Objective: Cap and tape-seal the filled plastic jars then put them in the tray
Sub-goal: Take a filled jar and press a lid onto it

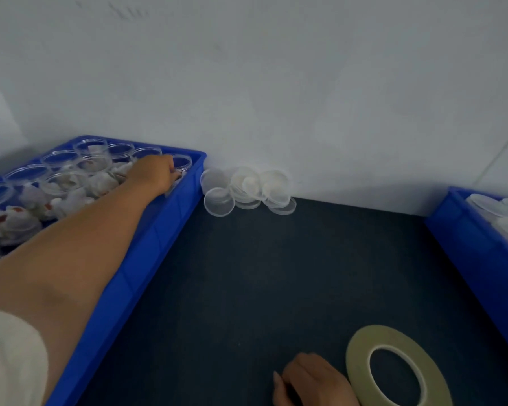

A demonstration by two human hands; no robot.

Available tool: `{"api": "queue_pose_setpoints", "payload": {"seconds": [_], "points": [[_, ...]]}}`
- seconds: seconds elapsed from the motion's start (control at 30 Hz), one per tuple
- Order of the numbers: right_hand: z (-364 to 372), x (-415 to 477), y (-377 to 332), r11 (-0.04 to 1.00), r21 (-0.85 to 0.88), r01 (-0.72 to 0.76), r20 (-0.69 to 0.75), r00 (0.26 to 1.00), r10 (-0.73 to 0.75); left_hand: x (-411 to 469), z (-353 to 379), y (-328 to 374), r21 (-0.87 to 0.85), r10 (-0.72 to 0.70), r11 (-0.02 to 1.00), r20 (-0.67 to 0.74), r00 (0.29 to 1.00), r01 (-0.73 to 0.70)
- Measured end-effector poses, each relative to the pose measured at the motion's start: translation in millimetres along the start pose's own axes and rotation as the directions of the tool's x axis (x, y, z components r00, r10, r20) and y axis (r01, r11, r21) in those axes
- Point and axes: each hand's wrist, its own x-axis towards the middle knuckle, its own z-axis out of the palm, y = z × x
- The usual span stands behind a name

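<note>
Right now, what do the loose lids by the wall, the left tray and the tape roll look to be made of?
Loose lids: clear glossy plastic; the mat shows through. Left tray: rigid blue moulded plastic, ribbed wall with slight sheen. Tape roll: pale yellowish film on a white core, likely plastic tape.

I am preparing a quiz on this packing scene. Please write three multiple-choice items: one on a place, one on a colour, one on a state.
1. Where does the tape roll lie? A on a shelf; B on the dark mat; C hanging on the wall.
2. What colour are the left tray and the right tray? A red; B green; C blue.
3. What is the left hand doing? A reaching to a clear jar in the left tray; B lifting the tape roll; C resting on the mat.
Answers: B, it lies flat beside the right hand; C, both walls are blue; A, it is at the jar in the far corner.
</note>
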Motion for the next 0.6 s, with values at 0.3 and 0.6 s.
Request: {"api": "queue_pose_setpoints", "payload": {"seconds": [0.3,0.6], "points": [[1,-7,-2,0.994,0.108,-0.028,-0.072,0.997,0.036,-55,-105,11,-0.006,0.184,0.979,-0.424,0.887,-0.205],[-22,-4,-14,0.796,0.46,-0.395,0.089,0.912,0.401,-251,-141,117,-0.148,0.546,0.813,-0.143,0.826,-0.563]]}}
